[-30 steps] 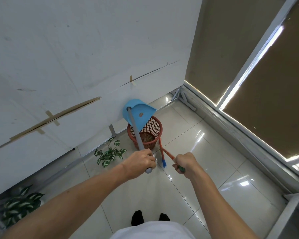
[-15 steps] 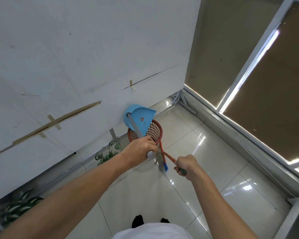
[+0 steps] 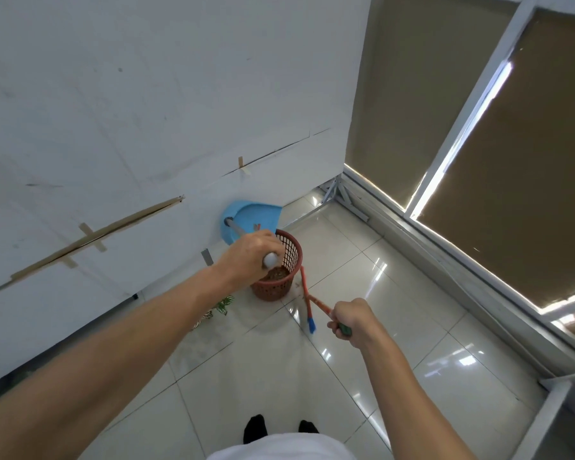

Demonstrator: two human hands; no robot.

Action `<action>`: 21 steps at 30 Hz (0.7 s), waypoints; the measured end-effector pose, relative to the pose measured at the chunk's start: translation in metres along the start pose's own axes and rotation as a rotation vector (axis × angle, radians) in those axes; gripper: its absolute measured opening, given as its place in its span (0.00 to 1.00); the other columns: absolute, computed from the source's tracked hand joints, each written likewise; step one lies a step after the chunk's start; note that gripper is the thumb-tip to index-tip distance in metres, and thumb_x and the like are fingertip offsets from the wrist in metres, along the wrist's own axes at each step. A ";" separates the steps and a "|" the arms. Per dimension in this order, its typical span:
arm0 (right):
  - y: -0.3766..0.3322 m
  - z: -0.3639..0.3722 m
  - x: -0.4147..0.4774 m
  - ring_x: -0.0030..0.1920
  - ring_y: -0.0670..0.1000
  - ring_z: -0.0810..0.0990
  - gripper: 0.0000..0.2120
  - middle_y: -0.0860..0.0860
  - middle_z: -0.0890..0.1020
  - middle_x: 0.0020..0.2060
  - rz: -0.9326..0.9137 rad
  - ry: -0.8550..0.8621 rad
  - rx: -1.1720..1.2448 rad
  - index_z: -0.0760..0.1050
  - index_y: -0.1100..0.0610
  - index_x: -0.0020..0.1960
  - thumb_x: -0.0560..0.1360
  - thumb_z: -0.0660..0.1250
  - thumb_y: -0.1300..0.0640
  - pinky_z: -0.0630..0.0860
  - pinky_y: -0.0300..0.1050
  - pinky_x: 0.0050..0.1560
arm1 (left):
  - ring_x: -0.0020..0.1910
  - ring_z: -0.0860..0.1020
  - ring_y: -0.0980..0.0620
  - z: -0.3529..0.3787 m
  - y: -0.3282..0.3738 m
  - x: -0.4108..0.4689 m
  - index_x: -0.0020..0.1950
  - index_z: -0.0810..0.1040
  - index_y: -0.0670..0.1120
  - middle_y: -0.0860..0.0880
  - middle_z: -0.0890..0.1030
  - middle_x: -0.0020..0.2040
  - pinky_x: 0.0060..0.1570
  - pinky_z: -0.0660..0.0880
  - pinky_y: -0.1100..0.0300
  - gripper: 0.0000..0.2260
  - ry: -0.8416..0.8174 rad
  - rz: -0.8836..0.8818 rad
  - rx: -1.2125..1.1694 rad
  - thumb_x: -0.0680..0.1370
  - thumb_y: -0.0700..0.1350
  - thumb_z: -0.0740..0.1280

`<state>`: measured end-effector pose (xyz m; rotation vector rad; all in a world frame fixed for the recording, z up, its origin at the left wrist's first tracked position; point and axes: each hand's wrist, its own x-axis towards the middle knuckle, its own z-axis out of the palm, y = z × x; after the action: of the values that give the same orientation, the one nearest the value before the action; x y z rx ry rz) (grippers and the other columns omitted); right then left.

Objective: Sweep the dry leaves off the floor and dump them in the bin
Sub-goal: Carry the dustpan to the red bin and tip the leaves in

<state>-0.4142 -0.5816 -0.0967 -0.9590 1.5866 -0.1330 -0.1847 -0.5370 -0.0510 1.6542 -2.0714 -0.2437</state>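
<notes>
A red mesh bin (image 3: 289, 260) stands on the floor by the white wall, with brown dry leaves (image 3: 276, 274) in its bottom. A blue dustpan (image 3: 251, 215) is tipped up over the bin's far rim, a small leaf scrap stuck to its inside. My left hand (image 3: 251, 255) grips the top of the dustpan's grey handle, right above the bin. My right hand (image 3: 354, 322) holds the orange broom handle (image 3: 319, 303). The broom's blue-tipped head (image 3: 310, 322) rests on the floor just right of the bin.
A white partition wall (image 3: 146, 127) runs along the left, with a small green plant (image 3: 219, 308) at its foot. Windows with brown blinds (image 3: 512, 161) and a raised sill line the right. Glossy tile floor (image 3: 362, 360) stretches in front of my feet (image 3: 254, 429).
My left hand pushed forward and up over the bin, tilting the dustpan steeper against the wall. My view shifted closer to the bin. The right hand and broom stayed about the same.
</notes>
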 end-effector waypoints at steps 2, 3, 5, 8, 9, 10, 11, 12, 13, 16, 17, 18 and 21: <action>0.003 -0.004 -0.001 0.29 0.51 0.72 0.07 0.61 0.76 0.36 -0.005 -0.005 0.000 0.76 0.69 0.46 0.77 0.59 0.69 0.70 0.41 0.26 | 0.41 0.73 0.58 0.005 0.006 -0.011 0.33 0.71 0.52 0.59 0.74 0.34 0.42 0.63 0.73 0.15 -0.085 0.071 0.030 0.70 0.35 0.70; 0.006 -0.006 -0.001 0.29 0.51 0.72 0.07 0.61 0.76 0.37 -0.007 -0.006 -0.005 0.76 0.69 0.47 0.77 0.59 0.69 0.70 0.41 0.26 | 0.42 0.73 0.57 0.009 0.008 -0.018 0.33 0.72 0.50 0.57 0.76 0.34 0.42 0.65 0.71 0.13 -0.119 0.103 0.045 0.71 0.35 0.71; 0.008 -0.009 0.002 0.29 0.51 0.73 0.08 0.61 0.76 0.37 -0.008 -0.020 -0.026 0.76 0.71 0.50 0.77 0.60 0.68 0.71 0.42 0.27 | 0.44 0.75 0.56 0.017 0.015 -0.033 0.34 0.74 0.48 0.53 0.80 0.36 0.41 0.68 0.67 0.12 -0.167 0.160 0.080 0.71 0.36 0.73; 0.010 -0.012 0.003 0.29 0.51 0.73 0.09 0.60 0.77 0.37 -0.006 -0.021 -0.035 0.76 0.70 0.51 0.77 0.60 0.67 0.71 0.41 0.27 | 0.45 0.78 0.51 0.027 0.018 -0.047 0.35 0.74 0.48 0.53 0.81 0.37 0.38 0.68 0.66 0.11 -0.227 0.214 0.144 0.70 0.34 0.72; 0.010 -0.013 0.004 0.29 0.51 0.73 0.09 0.60 0.77 0.37 -0.002 -0.026 -0.041 0.76 0.71 0.51 0.77 0.60 0.67 0.71 0.41 0.27 | 0.45 0.77 0.51 0.030 0.018 -0.050 0.35 0.73 0.48 0.53 0.80 0.37 0.38 0.68 0.65 0.12 -0.270 0.230 0.161 0.71 0.35 0.71; 0.009 -0.013 0.005 0.28 0.51 0.72 0.09 0.60 0.76 0.36 -0.001 -0.030 -0.041 0.76 0.71 0.51 0.77 0.59 0.68 0.70 0.41 0.27 | 0.45 0.77 0.51 0.034 0.018 -0.053 0.34 0.72 0.48 0.53 0.79 0.37 0.37 0.68 0.64 0.12 -0.310 0.250 0.189 0.73 0.36 0.70; 0.010 -0.013 0.004 0.28 0.51 0.72 0.09 0.60 0.76 0.36 0.000 -0.029 -0.038 0.76 0.71 0.51 0.77 0.59 0.68 0.70 0.41 0.26 | 0.45 0.76 0.50 0.037 0.016 -0.056 0.34 0.70 0.49 0.53 0.78 0.37 0.37 0.69 0.63 0.13 -0.348 0.265 0.216 0.74 0.37 0.69; 0.011 -0.013 0.004 0.28 0.51 0.72 0.09 0.60 0.76 0.35 0.001 -0.030 -0.034 0.76 0.71 0.50 0.77 0.59 0.69 0.69 0.41 0.26 | 0.45 0.76 0.50 0.040 0.015 -0.059 0.34 0.67 0.50 0.53 0.78 0.37 0.36 0.71 0.62 0.15 -0.372 0.282 0.232 0.74 0.37 0.69; 0.011 -0.013 0.005 0.28 0.51 0.72 0.08 0.60 0.76 0.35 0.004 -0.036 -0.034 0.76 0.70 0.49 0.77 0.58 0.69 0.69 0.41 0.26 | 0.44 0.75 0.51 0.043 0.014 -0.061 0.35 0.64 0.52 0.53 0.77 0.36 0.36 0.72 0.60 0.17 -0.384 0.301 0.238 0.74 0.38 0.70; 0.013 -0.015 0.007 0.27 0.50 0.73 0.09 0.60 0.77 0.34 0.010 -0.036 -0.020 0.76 0.70 0.50 0.77 0.57 0.69 0.70 0.41 0.26 | 0.42 0.74 0.52 0.043 0.015 -0.061 0.35 0.60 0.53 0.55 0.75 0.35 0.36 0.72 0.62 0.20 -0.392 0.331 0.258 0.74 0.39 0.71; 0.013 -0.017 0.008 0.26 0.50 0.73 0.09 0.60 0.77 0.34 0.013 -0.035 -0.018 0.76 0.70 0.51 0.78 0.57 0.69 0.70 0.41 0.26 | 0.42 0.73 0.53 0.042 0.016 -0.060 0.35 0.60 0.52 0.55 0.75 0.35 0.36 0.70 0.63 0.21 -0.376 0.324 0.256 0.74 0.39 0.71; 0.014 -0.018 0.008 0.26 0.50 0.74 0.10 0.60 0.77 0.34 0.013 -0.036 -0.018 0.76 0.70 0.51 0.78 0.57 0.69 0.70 0.41 0.26 | 0.42 0.73 0.53 0.039 0.018 -0.059 0.35 0.60 0.52 0.54 0.75 0.35 0.37 0.69 0.64 0.20 -0.358 0.315 0.257 0.74 0.39 0.71; 0.018 -0.023 0.009 0.27 0.50 0.74 0.10 0.61 0.78 0.36 0.015 -0.037 -0.015 0.76 0.70 0.52 0.78 0.57 0.68 0.71 0.41 0.26 | 0.42 0.74 0.53 0.028 0.022 -0.054 0.34 0.61 0.52 0.53 0.75 0.35 0.35 0.71 0.62 0.19 -0.298 0.295 0.252 0.74 0.39 0.71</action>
<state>-0.4429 -0.5849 -0.1073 -0.9555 1.5628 -0.0929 -0.2084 -0.4840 -0.0795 1.4914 -2.6315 -0.1411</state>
